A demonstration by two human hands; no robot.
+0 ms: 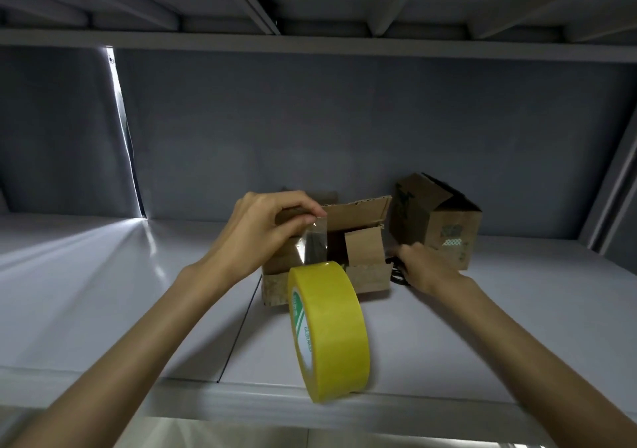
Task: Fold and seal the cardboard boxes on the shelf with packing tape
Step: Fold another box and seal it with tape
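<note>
Tape roll (331, 330) hangs at six o'clock from a clear strip pinched by the left hand (265, 230) over the open box (358, 241); self-sticking is risked. At two o'clock something dark is gripped by the right hand (424, 265) beside a second box (437, 216).

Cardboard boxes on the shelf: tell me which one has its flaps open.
The near box between the hands, behind the yellow tape roll, is open. The tilted box at the right is closed.

It is dim. Bright light comes through a gap (119, 130) at the left and shines on the shelf (103, 275). Edges look bent.
</note>
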